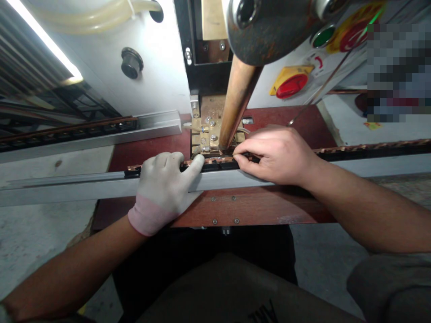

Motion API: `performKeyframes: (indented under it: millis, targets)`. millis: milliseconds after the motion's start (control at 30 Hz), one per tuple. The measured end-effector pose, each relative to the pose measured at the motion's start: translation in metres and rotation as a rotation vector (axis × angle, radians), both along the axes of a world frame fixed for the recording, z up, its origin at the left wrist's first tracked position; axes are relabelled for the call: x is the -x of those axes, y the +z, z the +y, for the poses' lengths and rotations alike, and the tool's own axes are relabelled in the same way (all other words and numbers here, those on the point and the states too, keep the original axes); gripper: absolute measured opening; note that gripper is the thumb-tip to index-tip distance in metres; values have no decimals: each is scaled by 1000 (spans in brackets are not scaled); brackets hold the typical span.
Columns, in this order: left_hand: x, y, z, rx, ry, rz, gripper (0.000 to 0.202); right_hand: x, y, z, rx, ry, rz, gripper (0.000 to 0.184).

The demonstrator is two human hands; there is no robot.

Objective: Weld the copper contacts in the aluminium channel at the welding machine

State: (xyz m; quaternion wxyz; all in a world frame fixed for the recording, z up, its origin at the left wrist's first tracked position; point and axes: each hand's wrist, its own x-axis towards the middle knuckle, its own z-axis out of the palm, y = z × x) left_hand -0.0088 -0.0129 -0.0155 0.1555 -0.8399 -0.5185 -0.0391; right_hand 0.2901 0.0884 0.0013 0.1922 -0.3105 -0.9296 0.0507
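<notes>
A long grey metal rail (pixel 67 188) lies across the red-brown work plate (pixel 256 206), carrying a strip of small black and copper parts (pixel 218 162). My left hand (pixel 164 188), in a white glove, rests over the rail with fingers curled on the strip. My bare right hand (pixel 276 154) pinches the strip just right of the copper electrode rod (pixel 239 98). The rod comes down at a slant onto a brass fixture (pixel 205 130) right behind the strip.
A second rail with a similar strip (pixel 101 130) lies at the back left. The machine's white housing (pixel 151 54) carries a black knob (pixel 132 63); a red button on a yellow base (pixel 291 83) and a green button (pixel 323 37) sit at right. My lap is below the plate.
</notes>
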Motion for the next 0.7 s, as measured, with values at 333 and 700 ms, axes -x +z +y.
performKeyframes:
  millis: [333,700]
  targets:
    - [-2,-2,-2,48,21,-85,76,1,1,-1,48,-21,1,31]
    - [14,64,-61,488,-233,-713,15,-1,2,-1,33,-25,-12,29]
